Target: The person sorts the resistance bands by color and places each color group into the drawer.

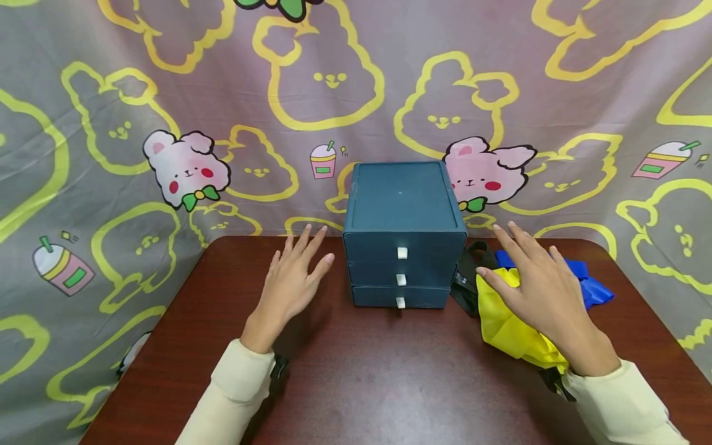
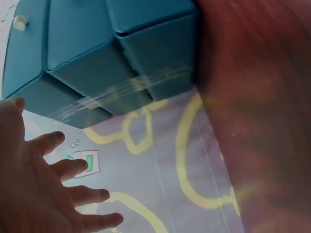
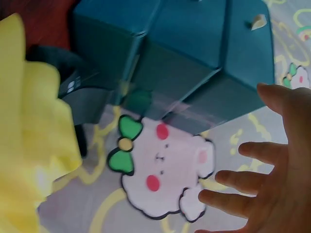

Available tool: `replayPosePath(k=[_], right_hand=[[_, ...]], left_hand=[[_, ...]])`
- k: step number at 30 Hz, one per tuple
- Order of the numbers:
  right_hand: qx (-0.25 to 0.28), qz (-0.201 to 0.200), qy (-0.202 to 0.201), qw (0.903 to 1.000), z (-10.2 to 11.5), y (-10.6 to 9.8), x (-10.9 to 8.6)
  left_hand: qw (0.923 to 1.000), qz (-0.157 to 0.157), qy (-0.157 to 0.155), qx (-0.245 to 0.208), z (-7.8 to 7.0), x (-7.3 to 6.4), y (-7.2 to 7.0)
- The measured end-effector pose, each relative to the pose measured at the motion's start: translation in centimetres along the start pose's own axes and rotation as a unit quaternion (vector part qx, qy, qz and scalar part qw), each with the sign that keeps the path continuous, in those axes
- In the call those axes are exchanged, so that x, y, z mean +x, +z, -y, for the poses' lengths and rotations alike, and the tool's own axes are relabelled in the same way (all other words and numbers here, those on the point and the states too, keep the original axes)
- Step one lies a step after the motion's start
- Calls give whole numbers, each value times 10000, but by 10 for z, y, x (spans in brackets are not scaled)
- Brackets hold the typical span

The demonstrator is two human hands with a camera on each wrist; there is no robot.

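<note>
A dark teal three-drawer box stands at the back middle of the table, its drawers closed and each with a small white knob. To its left my left hand hovers with fingers spread, holding nothing. My right hand is spread too, above a bundle of yellow cloth; contact with it cannot be made out. Blue cloth lies behind that hand, and a black strap lies between the box and the yellow cloth. In the right wrist view, the fingers are apart from the box.
The brown wooden table ends at a patterned curtain with rabbit drawings, which hangs close behind the box and along both sides. Clear tape runs across the side of the box.
</note>
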State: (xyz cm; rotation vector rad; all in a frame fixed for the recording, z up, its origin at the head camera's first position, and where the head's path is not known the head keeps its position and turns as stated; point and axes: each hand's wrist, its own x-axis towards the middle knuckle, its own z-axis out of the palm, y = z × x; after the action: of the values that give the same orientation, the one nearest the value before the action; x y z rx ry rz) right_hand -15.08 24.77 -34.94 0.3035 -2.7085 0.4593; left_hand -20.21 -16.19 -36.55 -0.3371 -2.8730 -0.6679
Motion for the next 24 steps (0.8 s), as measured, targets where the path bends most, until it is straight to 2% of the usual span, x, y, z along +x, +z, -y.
replayPosePath(k=[4, 9, 13, 16, 20, 24], right_hand=[[34, -322, -191, 9993, 15, -7, -3], [60, -752, -506, 9959, 34, -13, -6], [115, -1151, -773, 9903, 46, -15, -9], [184, -1338, -918, 9866, 55, -16, -10], [222, -1420, -1144, 9830, 65, -13, -9], [267, -1379, -1339, 9810, 74, -6, -7]], left_hand=[[9961, 80, 57, -874, -8, 5, -8], [9828, 271, 99, -1826, -20, 13, -16], [9725, 462, 11, -2284, -30, 20, -22], [9644, 538, 77, -2587, -36, 27, -23], [9529, 634, 246, -2955, -40, 36, -22], [9437, 771, 138, -3214, -43, 42, -19]])
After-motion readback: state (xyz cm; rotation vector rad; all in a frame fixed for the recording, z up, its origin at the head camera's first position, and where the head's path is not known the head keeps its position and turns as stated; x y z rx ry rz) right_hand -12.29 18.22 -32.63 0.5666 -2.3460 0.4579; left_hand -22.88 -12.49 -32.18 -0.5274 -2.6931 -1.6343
